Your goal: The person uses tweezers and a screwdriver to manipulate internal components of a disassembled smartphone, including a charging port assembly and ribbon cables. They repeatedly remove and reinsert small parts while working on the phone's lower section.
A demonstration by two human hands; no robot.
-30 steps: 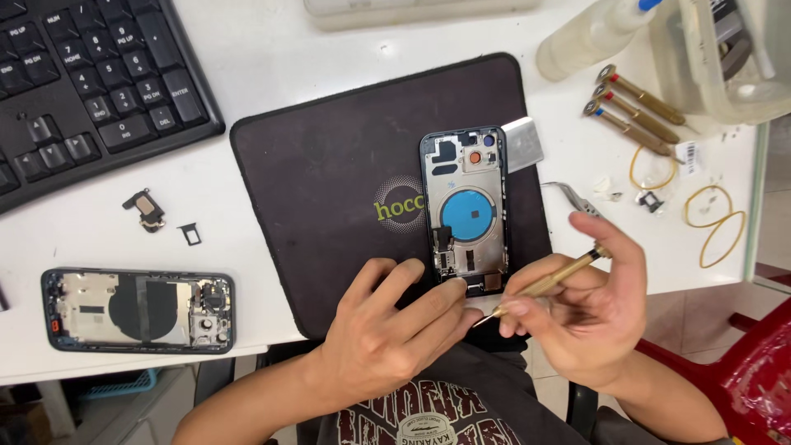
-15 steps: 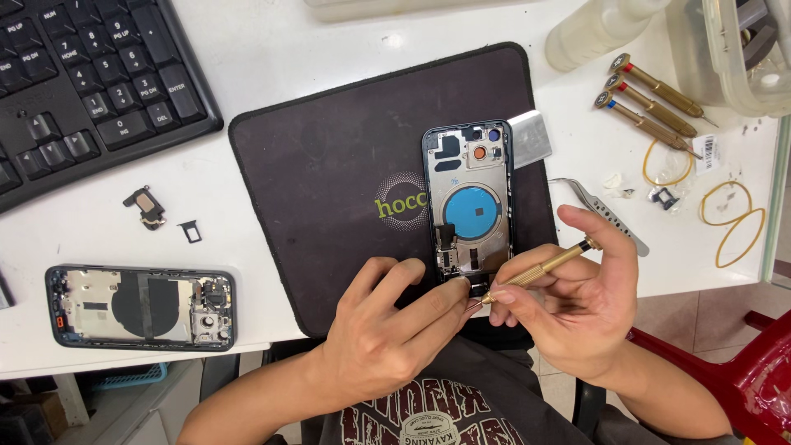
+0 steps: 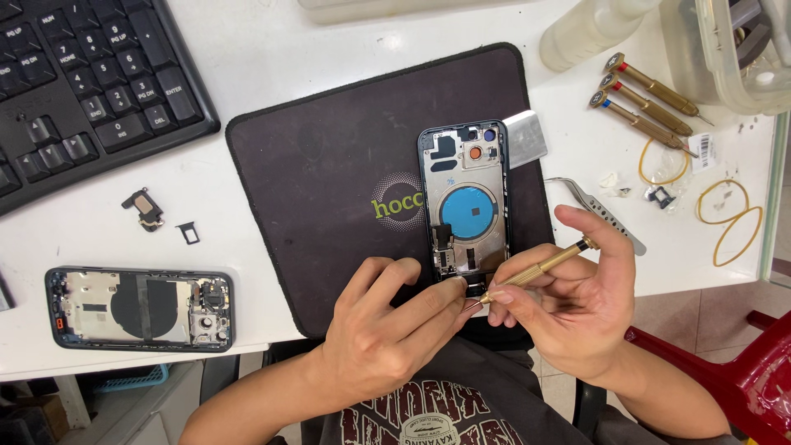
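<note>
The right hand [image 3: 577, 309] pinches a brass screwdriver [image 3: 540, 268], tip slanting down-left toward the near end of the opened phone shell [image 3: 463, 210]. The left hand [image 3: 383, 342] has its fingertips narrowed, pressed on that same bottom edge. The shell's long axis runs away from the person on the dark mat [image 3: 329, 181], with tweezers [image 3: 597, 213] and spare screwdrivers [image 3: 651, 99] beyond.

A small white label [image 3: 703, 152] lies on the table, right of the gold screwdrivers. A tiny clear bag [image 3: 662, 198] sits just below them. No screens show.
</note>
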